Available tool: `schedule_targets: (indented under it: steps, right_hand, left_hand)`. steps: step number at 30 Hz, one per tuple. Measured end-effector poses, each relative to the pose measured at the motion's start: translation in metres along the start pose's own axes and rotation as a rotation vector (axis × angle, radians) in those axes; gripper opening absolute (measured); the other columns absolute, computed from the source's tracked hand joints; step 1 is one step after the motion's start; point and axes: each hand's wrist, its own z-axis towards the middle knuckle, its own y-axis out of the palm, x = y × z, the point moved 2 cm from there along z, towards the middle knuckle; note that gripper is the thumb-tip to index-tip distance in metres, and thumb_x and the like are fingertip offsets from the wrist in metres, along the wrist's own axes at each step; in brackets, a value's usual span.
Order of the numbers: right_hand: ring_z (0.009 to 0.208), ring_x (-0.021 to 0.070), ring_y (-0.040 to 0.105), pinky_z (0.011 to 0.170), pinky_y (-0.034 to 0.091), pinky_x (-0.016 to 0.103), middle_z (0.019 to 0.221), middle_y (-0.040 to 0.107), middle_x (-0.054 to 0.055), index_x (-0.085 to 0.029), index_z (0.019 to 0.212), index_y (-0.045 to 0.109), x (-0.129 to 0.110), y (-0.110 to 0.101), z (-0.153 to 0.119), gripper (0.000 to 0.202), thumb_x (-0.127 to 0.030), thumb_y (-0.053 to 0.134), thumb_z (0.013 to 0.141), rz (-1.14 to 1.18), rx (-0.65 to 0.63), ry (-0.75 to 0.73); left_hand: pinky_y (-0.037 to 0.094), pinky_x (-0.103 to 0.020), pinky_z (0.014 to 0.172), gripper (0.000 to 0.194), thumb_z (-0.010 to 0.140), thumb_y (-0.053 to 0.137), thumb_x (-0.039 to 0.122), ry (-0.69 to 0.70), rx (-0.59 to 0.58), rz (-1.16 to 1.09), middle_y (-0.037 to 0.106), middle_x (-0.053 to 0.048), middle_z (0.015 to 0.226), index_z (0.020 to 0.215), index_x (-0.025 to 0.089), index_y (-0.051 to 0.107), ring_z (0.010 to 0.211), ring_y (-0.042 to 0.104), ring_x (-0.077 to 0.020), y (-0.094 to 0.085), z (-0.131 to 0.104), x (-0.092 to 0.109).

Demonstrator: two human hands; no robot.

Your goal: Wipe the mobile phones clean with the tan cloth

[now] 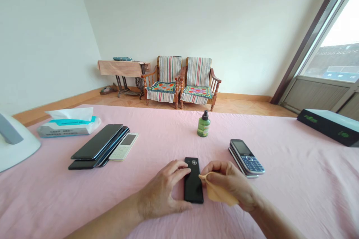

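Observation:
A black mobile phone [193, 186] lies back up on the pink cloth, its round camera ring near the top. My left hand [165, 188] steadies it, with fingertips on its upper left side and the thumb at its lower left edge. At the phone's right edge, my right hand [230, 181] pinches a yellow wiping cloth [220, 194]. A corner of that cloth pokes out between thumb and fingers and touches or nearly touches the phone's side. The rest of it hangs below the hand.
A green pump bottle [203, 126] stands beyond the phone. Keypad phones [246, 157] are stacked at right, a black box [328, 127] farther right. Left are stacked smartphones [98, 143], a white keypad phone [123, 147], a tissue pack [68, 126] and a white appliance [17, 142].

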Motion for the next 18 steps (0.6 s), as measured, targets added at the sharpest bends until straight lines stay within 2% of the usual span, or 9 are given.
schedule_targets:
  steps: [3, 6, 9, 14, 16, 18]
  right_hand:
    - [0.052, 0.0099, 0.054, 0.052, 0.040, 0.022, 0.063, 0.064, 0.000, -0.015, 0.072, 0.067, 0.002, 0.000, 0.002, 0.025, -0.036, 0.077, 0.064, 0.102, -0.011, -0.019]
    - [0.056, 0.0104, 0.056, 0.054, 0.040, 0.021, 0.066, 0.066, 0.001, -0.015, 0.074, 0.067, 0.002, 0.003, 0.003, 0.024, -0.035, 0.079, 0.066, 0.190, -0.028, -0.053]
    - [0.059, 0.0107, 0.057, 0.056, 0.041, 0.021, 0.069, 0.066, 0.002, -0.015, 0.076, 0.068, -0.002, 0.009, 0.002, 0.023, -0.035, 0.078, 0.068, 0.223, -0.009, -0.108]
    - [0.056, 0.0102, 0.054, 0.053, 0.042, 0.021, 0.069, 0.064, 0.001, -0.016, 0.078, 0.068, -0.005, 0.016, 0.004, 0.028, -0.040, 0.077, 0.069, 0.160, -0.010, -0.155]
    - [0.051, 0.0101, 0.052, 0.048, 0.040, 0.021, 0.064, 0.060, -0.001, -0.017, 0.080, 0.069, -0.003, 0.012, 0.009, 0.029, -0.043, 0.075, 0.069, 0.079, 0.089, -0.187]
    - [0.048, 0.0108, 0.050, 0.044, 0.039, 0.022, 0.061, 0.056, -0.002, -0.017, 0.080, 0.070, 0.000, 0.004, 0.014, 0.028, -0.044, 0.072, 0.071, -0.050, 0.274, -0.260]
  left_hand:
    - [0.047, -0.041, 0.099, 0.066, 0.062, 0.083, 0.018, 0.031, 0.040, 0.001, 0.056, -0.013, 0.123, 0.124, 0.016, 0.057, 0.112, 0.056, -0.0283, 0.000, 0.000, 0.000]
    - [0.048, -0.037, 0.096, 0.062, 0.062, 0.076, 0.009, 0.059, 0.090, -0.024, 0.059, -0.010, 0.120, 0.120, 0.018, 0.058, 0.109, 0.057, -0.0258, -0.002, 0.001, 0.002]
    - [0.049, -0.034, 0.092, 0.055, 0.066, 0.073, 0.008, 0.062, 0.103, -0.040, 0.062, -0.007, 0.113, 0.118, 0.020, 0.058, 0.104, 0.060, -0.0231, -0.003, 0.001, 0.005]
    - [0.050, -0.027, 0.068, 0.036, 0.074, 0.060, 0.008, 0.063, 0.189, 0.073, 0.064, -0.003, 0.086, 0.109, 0.019, 0.061, 0.075, 0.061, -0.0177, -0.003, 0.000, 0.007]
    - [0.047, -0.025, 0.060, 0.027, 0.077, 0.055, 0.008, 0.066, 0.241, 0.128, 0.062, -0.002, 0.075, 0.100, 0.018, 0.063, 0.065, 0.058, -0.0163, -0.002, -0.001, 0.006]
    - [0.045, -0.025, 0.057, 0.021, 0.079, 0.051, 0.009, 0.060, 0.275, 0.155, 0.060, -0.002, 0.069, 0.093, 0.016, 0.064, 0.060, 0.056, -0.0158, -0.001, -0.002, 0.005]
